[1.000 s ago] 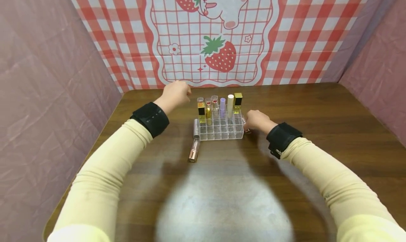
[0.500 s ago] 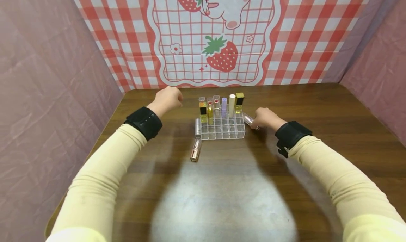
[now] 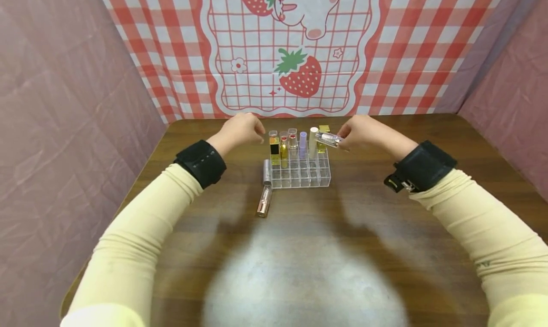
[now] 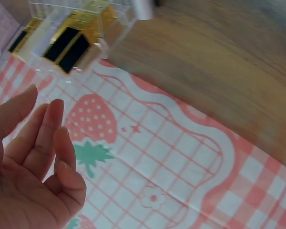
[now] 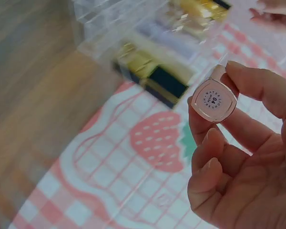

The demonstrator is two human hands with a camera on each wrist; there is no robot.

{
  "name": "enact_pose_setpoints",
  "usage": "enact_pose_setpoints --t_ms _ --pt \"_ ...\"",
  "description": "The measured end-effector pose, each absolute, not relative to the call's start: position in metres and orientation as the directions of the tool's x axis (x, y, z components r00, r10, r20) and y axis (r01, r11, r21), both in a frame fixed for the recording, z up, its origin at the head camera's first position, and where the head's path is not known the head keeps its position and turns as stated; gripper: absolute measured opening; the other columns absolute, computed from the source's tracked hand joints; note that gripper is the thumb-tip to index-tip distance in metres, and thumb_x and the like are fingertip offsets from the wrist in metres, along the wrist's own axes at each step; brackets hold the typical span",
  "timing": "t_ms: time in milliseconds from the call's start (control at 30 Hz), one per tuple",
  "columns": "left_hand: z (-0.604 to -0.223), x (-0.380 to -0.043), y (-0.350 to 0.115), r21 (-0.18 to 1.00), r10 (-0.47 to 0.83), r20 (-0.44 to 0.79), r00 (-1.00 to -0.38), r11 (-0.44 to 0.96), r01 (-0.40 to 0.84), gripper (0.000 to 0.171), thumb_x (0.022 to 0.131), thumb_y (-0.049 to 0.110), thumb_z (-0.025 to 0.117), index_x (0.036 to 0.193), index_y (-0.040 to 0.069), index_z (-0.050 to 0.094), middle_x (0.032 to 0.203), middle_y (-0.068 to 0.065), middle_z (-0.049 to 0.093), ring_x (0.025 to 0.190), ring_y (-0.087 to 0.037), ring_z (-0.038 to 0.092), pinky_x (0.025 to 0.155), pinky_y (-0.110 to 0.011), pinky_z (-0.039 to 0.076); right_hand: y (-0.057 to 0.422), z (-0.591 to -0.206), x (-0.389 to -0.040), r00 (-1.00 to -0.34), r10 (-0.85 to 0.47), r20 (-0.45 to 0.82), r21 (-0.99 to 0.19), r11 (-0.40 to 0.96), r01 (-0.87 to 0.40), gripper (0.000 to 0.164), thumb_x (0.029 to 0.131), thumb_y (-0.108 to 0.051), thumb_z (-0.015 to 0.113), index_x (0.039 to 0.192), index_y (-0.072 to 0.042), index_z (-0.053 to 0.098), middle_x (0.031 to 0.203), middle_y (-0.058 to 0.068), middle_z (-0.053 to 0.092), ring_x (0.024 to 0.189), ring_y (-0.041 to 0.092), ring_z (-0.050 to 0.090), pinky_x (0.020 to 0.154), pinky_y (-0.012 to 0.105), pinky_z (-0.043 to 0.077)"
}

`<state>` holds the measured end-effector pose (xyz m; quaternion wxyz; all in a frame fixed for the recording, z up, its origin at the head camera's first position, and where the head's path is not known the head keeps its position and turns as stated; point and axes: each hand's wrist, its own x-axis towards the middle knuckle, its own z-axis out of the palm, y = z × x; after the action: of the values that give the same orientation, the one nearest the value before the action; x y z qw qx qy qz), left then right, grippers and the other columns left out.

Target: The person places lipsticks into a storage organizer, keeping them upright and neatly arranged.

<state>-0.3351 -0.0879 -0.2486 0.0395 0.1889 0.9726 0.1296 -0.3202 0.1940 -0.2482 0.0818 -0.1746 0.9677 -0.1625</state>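
Observation:
Between the thumb and fingers of my right hand (image 3: pixel 364 131) is a lipstick tube (image 3: pixel 328 139) with a clear part pointing left; its round-cornered base, labelled 04, faces the right wrist camera. It overlaps the back right of a clear acrylic lipstick organizer (image 3: pixel 299 175). Several lipsticks stand in the organizer's rear slots, among them a lilac tube (image 3: pixel 302 143), a cream tube (image 3: pixel 313 141) and a gold one with a black panel (image 3: pixel 274 148). My left hand (image 3: pixel 240 130) hovers left of the organizer, fingers loosely bent and holding nothing.
A silver tube (image 3: pixel 267 172) lies against the organizer's left side. In front of it lies a clear and rose-gold lipstick tube (image 3: pixel 264 202) on the wooden table (image 3: pixel 308 251). A red checked strawberry cloth (image 3: pixel 299 79) hangs behind the table.
My right hand has lifted the lipstick tube from the table beside the organizer's right side, bringing it up over the back right. My left hand shifted left, then back right toward the organizer.

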Motion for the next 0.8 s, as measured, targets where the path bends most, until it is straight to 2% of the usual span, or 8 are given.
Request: enact_pose_setpoints --t_ms 200,433,633,800 --pt "-0.245 -0.328 -0.068 0.321 0.496 -0.052 -0.867 0.83 0.456 0.033 0.079 0.019 0.07 0.11 0.008 0.067 0.101 -0.005 0.068 0.095 -0.017 0.061 0.085 -0.032 0.046 0.168 -0.243 -0.318 -0.88 -0.468 -0.077 -0.348 0.84 -0.417 0.024 0.078 -0.014 0.065 0.097 -0.001 0.07 0.086 0.01 0.068 0.077 0.02 0.057 0.073 0.038 0.046" --pt "-0.248 -0.322 -0.054 0.321 0.528 -0.085 -0.845 0.818 0.478 0.039 0.077 0.025 0.073 0.112 0.01 0.066 0.1 -0.003 0.068 0.093 -0.015 0.06 0.083 -0.03 0.046 0.141 -0.248 -0.322 -0.839 -0.537 -0.088 -0.324 0.812 -0.486 0.023 0.076 -0.014 0.067 0.096 -0.003 0.071 0.076 0.003 0.062 0.068 0.016 0.05 0.064 0.03 0.041" --pt "-0.254 -0.322 -0.055 0.291 0.539 -0.068 -0.839 0.815 0.5 0.023 0.079 0.023 0.071 0.099 0.011 0.07 0.091 -0.003 0.067 0.083 -0.015 0.059 0.075 -0.029 0.046 0.125 -0.25 -0.32 -0.818 -0.566 -0.103 -0.347 0.791 -0.504 0.026 0.076 -0.012 0.067 0.101 -0.003 0.07 0.082 0.006 0.065 0.068 0.015 0.052 0.064 0.029 0.042" --pt "-0.255 -0.323 -0.054 0.247 0.549 -0.044 -0.834 0.815 0.524 0.017 0.081 0.023 0.069 0.094 0.012 0.07 0.087 -0.002 0.066 0.076 -0.016 0.056 0.069 -0.029 0.044 0.124 -0.251 -0.32 -0.827 -0.551 -0.11 -0.329 0.805 -0.493 0.019 0.078 -0.012 0.067 0.096 -0.005 0.07 0.076 0.005 0.061 0.066 0.016 0.048 0.061 0.028 0.038"
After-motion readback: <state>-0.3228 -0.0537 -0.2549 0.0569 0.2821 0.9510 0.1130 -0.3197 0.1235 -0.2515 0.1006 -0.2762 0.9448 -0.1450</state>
